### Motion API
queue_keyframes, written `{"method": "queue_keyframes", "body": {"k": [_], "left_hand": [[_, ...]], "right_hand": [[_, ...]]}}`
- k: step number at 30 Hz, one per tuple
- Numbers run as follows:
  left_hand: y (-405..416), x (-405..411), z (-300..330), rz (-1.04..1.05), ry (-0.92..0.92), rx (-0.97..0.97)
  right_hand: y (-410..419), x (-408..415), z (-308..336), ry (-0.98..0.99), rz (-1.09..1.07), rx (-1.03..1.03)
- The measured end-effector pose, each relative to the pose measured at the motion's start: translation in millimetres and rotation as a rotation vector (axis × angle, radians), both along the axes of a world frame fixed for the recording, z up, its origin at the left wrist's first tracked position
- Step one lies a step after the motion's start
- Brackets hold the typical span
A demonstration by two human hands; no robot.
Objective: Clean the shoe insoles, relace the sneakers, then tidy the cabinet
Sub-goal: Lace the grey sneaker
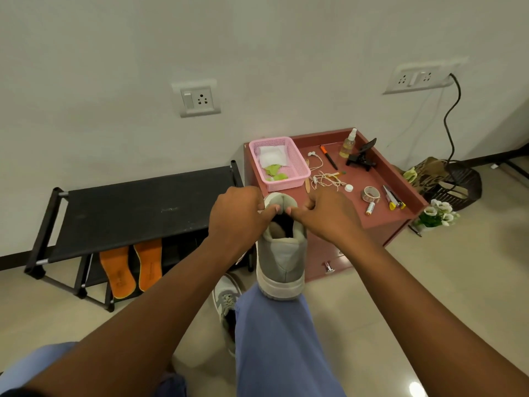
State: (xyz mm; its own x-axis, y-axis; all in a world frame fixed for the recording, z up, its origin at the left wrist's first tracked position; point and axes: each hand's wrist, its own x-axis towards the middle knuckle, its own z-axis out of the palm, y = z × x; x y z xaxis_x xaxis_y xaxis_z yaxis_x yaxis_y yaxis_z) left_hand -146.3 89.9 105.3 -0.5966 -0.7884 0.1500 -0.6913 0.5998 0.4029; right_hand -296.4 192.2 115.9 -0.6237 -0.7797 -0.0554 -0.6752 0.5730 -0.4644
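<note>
The grey sneaker (282, 253) is being propped heel-down on a knee in blue trousers (282, 348), toe end pointing away toward the cabinet. It's being held at the tongue by both hands: the left hand (237, 214) is curled over the left side with its thumb tucked at the tongue edge, and the right hand (322, 213) is pinching the tongue from the right, so both grips are narrow and closed on the shoe. Whether a lace is being held can't really be made out, since the front of the shoe is being hidden behind the knuckles. The inside of the shoe is just a dark hole.

A second sneaker (226, 305) is lying on the floor, half covered by the trouser leg. Two orange insoles (134, 270) are being leaned under the black shoe rack (134, 213), their tops cut off by the rack's shelf.

The red-brown cabinet (400, 224) is standing against the wall just right of the rack. On its top a pink basket (297, 167) with white and green stuff, a tangle of white cord (326, 179), a spray bottle (348, 144), an orange-capped pen (329, 157), a tape roll (371, 194) and a battery (370, 209) are being kept. The small bits near the right rim are too tiny to name.

Beige floor tiles, a plain white wall, two socket plates.
</note>
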Motion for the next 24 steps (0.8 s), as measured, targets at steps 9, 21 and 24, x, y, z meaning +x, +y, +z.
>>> {"method": "queue_keyframes", "body": {"k": [9,21,24], "left_hand": [[-1,-7,6,-0.061,-0.136,0.08],[-12,13,12,-0.042,0.058,0.278],[-14,16,13,-0.002,0.052,0.239]], "right_hand": [[-4,0,8,-0.056,0.055,0.04],[12,-16,18,-0.061,-0.091,-0.042],[13,-15,18,-0.06,-0.169,-0.014]]}}
